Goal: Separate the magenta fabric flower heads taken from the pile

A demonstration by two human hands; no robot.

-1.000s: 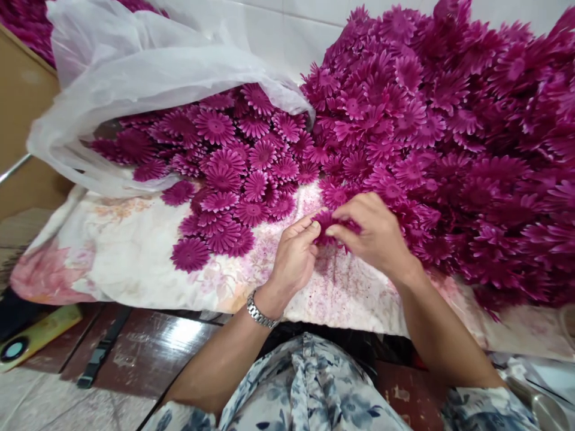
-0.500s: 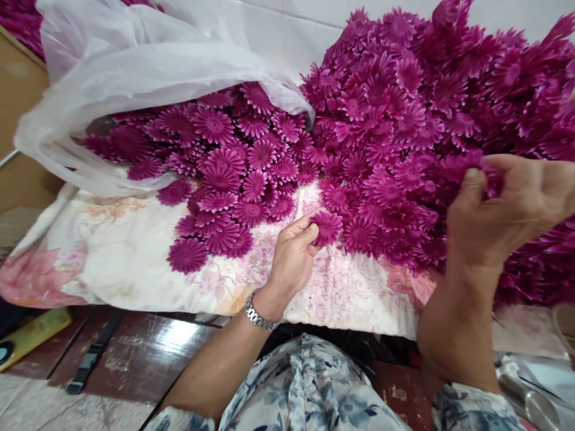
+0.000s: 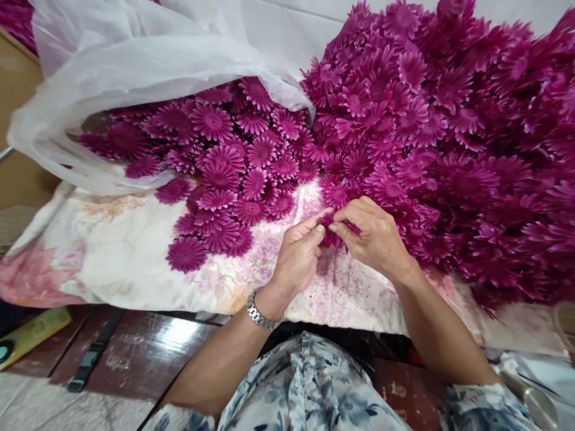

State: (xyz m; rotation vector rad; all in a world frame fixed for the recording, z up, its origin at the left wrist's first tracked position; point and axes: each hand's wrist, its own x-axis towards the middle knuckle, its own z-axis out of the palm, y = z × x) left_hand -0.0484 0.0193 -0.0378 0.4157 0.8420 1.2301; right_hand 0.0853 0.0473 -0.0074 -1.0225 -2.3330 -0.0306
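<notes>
A purple artificial flower head (image 3: 331, 234) is pinched between the thumb and fingers of my left hand (image 3: 296, 257). My right hand (image 3: 375, 239) is closed in a pinch at the same flower's right side, its fingertips close to my left ones. Much of the flower is hidden behind the fingers. Right behind my hands rises a big heap of loose purple flower heads (image 3: 404, 120). A smaller pile of flat, neater flower heads (image 3: 224, 173) lies to the left, spilling from a white plastic bag (image 3: 148, 66).
A floral cloth (image 3: 121, 257) covers the work surface, with purple specks near my hands. A cardboard box (image 3: 18, 102) stands at the far left. Below are a black strap buckle (image 3: 87, 362), a yellow object (image 3: 36, 338) and, lower right, a metal cylinder (image 3: 539, 407).
My right hand has come from the big heap on the right to the flower in my left hand. My left hand has stayed nearly in place.
</notes>
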